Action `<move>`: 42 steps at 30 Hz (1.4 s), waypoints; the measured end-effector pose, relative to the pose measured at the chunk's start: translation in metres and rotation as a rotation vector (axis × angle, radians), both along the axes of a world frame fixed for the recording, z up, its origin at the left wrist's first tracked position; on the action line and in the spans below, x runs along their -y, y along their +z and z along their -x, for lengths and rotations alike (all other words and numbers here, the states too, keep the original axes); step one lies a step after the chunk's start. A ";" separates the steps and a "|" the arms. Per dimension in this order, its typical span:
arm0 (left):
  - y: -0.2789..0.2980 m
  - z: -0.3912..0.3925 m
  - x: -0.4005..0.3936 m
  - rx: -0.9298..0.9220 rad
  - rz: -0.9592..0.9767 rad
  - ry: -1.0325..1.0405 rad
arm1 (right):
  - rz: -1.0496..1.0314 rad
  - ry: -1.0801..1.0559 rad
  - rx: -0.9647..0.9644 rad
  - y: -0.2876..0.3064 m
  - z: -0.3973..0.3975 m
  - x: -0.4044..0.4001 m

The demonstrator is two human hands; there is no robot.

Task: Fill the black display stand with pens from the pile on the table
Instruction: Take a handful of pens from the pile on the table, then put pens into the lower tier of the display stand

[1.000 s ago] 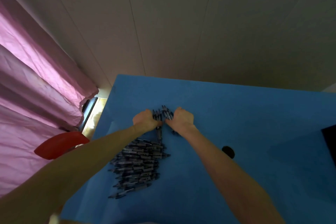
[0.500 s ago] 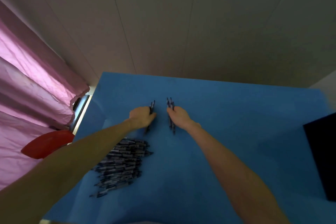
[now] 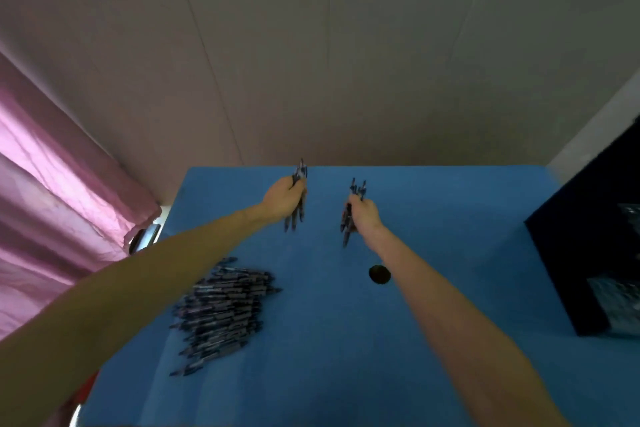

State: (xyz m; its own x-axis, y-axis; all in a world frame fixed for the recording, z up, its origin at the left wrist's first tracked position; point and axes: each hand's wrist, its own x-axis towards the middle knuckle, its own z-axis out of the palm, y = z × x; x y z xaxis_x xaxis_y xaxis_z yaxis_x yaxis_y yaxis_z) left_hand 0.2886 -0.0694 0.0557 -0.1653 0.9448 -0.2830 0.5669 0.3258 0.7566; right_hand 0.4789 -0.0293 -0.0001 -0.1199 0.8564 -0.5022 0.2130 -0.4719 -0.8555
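Note:
A pile of dark pens (image 3: 223,308) lies on the blue table (image 3: 329,357), near its left side. My left hand (image 3: 282,199) is raised over the far part of the table, shut on a small bunch of pens (image 3: 298,215) that stick out above and below the fist. My right hand (image 3: 363,215) is a short way to its right, shut on another bunch of pens (image 3: 348,218). The black display stand (image 3: 585,243) rises at the table's right edge, partly cut off by the frame; shiny pockets show on its face.
A round dark hole (image 3: 379,274) sits in the table beside my right forearm. A pink curtain (image 3: 52,204) hangs at the left, and a pale wall (image 3: 346,62) runs behind the table. Something red (image 3: 85,388) shows below the table's left edge.
Both hands have lifted from the top of the pile, each with a bunch of pens, and moved apart. The view has swung right, so more of the black stand shows.

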 end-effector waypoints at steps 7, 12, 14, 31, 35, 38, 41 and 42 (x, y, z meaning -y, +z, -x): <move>0.082 -0.056 0.026 0.194 -0.161 -0.048 | -0.098 -0.270 -0.161 0.076 -0.051 0.057; 0.134 -0.120 0.052 0.259 -0.270 -0.113 | -0.142 -0.433 -0.317 0.128 -0.123 0.103; 0.154 -0.150 0.063 0.278 -0.298 -0.156 | -0.190 -0.492 -0.350 0.152 -0.155 0.122; 0.201 -0.402 0.115 0.241 -0.419 -0.227 | -0.445 -0.697 -0.095 0.179 -0.434 0.231; 0.207 -0.455 0.118 0.197 -0.434 -0.196 | -0.450 -0.674 -0.036 0.170 -0.509 0.238; 0.207 -0.485 0.115 0.159 -0.448 -0.180 | -0.481 -0.669 -0.023 0.171 -0.556 0.236; 0.209 -0.509 0.112 0.131 -0.448 -0.161 | -0.531 -0.647 0.016 0.176 -0.587 0.231; 0.208 -0.515 0.110 0.119 -0.443 -0.163 | -0.551 -0.634 0.041 0.175 -0.595 0.228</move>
State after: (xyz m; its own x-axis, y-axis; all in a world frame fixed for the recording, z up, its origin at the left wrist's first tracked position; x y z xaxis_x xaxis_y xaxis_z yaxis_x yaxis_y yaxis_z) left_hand 0.8038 -0.1797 0.2641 0.0045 0.9895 0.1443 0.4846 -0.1284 0.8653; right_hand 1.0737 -0.2568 0.1754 0.4757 0.8795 0.0139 0.0841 -0.0297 -0.9960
